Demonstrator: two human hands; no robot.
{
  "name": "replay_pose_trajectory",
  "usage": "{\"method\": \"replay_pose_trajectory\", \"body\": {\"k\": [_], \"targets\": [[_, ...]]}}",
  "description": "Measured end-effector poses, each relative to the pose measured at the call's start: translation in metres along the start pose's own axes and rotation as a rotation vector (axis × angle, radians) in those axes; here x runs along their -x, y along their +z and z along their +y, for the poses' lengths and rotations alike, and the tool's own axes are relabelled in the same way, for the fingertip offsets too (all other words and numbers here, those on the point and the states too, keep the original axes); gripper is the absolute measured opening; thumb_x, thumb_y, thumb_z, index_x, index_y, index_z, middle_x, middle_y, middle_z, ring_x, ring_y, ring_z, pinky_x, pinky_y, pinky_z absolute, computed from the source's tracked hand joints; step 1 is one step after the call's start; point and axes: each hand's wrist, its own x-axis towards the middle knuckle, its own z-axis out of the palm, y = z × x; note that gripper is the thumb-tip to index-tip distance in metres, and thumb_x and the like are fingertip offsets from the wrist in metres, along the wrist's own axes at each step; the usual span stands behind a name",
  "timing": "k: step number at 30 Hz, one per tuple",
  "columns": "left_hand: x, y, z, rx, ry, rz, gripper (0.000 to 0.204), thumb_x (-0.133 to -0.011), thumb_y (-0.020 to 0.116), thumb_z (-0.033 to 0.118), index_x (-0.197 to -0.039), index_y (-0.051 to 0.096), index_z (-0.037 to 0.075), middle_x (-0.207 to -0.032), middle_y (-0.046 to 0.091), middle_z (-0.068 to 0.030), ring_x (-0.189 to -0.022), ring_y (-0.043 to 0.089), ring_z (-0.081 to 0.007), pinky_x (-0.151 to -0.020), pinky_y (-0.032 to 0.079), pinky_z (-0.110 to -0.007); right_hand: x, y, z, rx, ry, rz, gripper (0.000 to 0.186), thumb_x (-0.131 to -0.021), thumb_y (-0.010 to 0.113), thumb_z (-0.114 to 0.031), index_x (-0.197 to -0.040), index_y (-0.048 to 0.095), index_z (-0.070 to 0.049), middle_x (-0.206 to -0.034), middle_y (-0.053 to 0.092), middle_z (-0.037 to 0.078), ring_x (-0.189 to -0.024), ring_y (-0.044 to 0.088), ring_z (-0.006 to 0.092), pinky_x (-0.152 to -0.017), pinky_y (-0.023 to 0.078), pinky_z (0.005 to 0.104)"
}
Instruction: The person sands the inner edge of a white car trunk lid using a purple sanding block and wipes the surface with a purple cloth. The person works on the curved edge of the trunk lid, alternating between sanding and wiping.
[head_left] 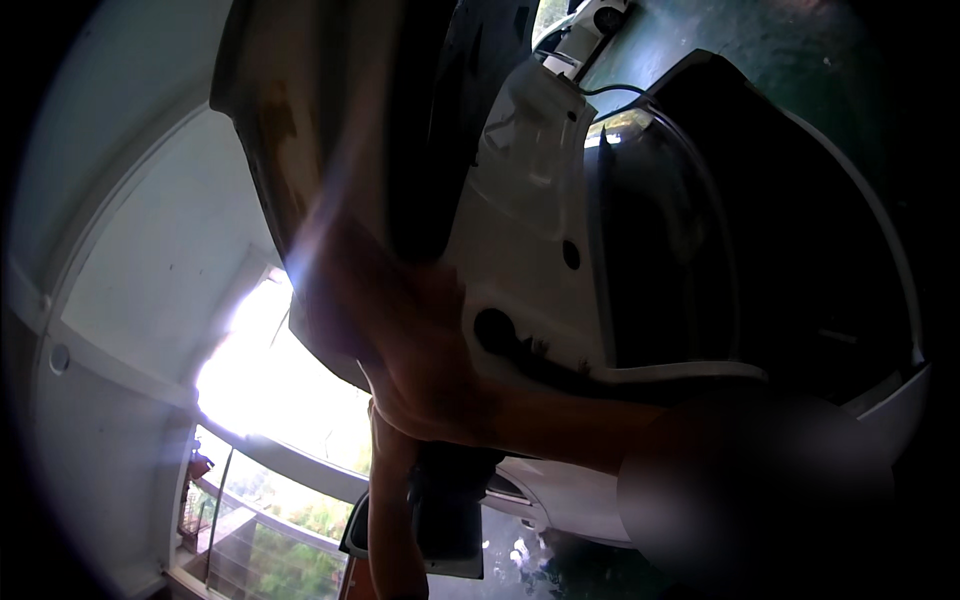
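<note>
A large curved car body panel (290,130), dark in the shade with a brownish patch, hangs from the top of the view. My right forearm comes in from the lower right, and my right hand (425,370) is at the panel's lower end. Shade and blur hide its fingers. From the lower edge rises my left forearm (395,510); it passes behind my right wrist, which hides the left hand. Just right of my hands is the white car body (520,220), with dark oval holes and a black round part (494,331).
A dark opening (660,260) with a pale rim lies at right. Another white car (590,40) stands at the top on a green floor (720,60). At left are a white wall (150,270) and bright windows (290,380). A dark box-like thing (450,520) sits below my hands.
</note>
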Motion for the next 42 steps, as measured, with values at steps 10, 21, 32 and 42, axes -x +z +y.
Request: {"method": "replay_pose_trajectory", "body": {"k": [10, 21, 32, 42], "targets": [[0.013, -0.008, -0.008, -0.141, 0.035, 0.035, 0.042, -0.099, 0.059, 0.032, -0.083, 0.067, -0.006, -0.066, 0.066, -0.0133, -0.065, 0.062, -0.0116, -0.054, 0.044, -0.035, 0.003, -0.011, -0.001, -0.009, 0.034, -0.037, 0.070, -0.092, 0.072, -0.019, -0.156, 0.047, -0.003, -0.139, 0.060, 0.016, -0.106, 0.053, 0.0304, -0.093, 0.043, 0.0430], [0.000, -0.003, 0.001, -0.180, 0.167, 0.164, 0.033, -0.100, 0.058, 0.021, -0.082, 0.065, -0.006, -0.060, 0.060, -0.0140, -0.055, 0.058, -0.0167, -0.050, 0.038, -0.038, -0.023, -0.018, 0.003, -0.115, 0.016, -0.078, 0.074, -0.090, 0.071, -0.015, -0.157, 0.044, -0.002, -0.156, 0.050, 0.020, -0.106, 0.053, 0.0312, -0.089, 0.042, 0.0448], [0.026, -0.005, 0.000, -0.201, -0.178, 0.071, 0.055, -0.110, 0.046, 0.039, -0.095, 0.065, -0.011, -0.072, 0.063, -0.0111, -0.073, 0.057, -0.0177, -0.063, 0.044, -0.039, -0.053, -0.035, 0.025, 0.285, -0.117, 0.009, 0.061, -0.087, 0.071, -0.013, -0.146, 0.055, -0.008, -0.141, 0.062, 0.014, -0.096, 0.061, 0.0298, -0.077, 0.047, 0.0426], [-0.002, 0.007, 0.028, -0.108, 0.009, 0.137, 0.047, -0.112, 0.046, 0.024, -0.081, 0.060, -0.008, -0.057, 0.051, -0.0165, -0.050, 0.046, -0.0208, -0.053, 0.035, -0.044, -0.085, -0.082, 0.031, 0.409, -0.320, -0.162, 0.070, -0.085, 0.072, -0.016, -0.152, 0.054, -0.013, -0.159, 0.050, 0.012, -0.102, 0.061, 0.0292, -0.088, 0.041, 0.0391]]}}
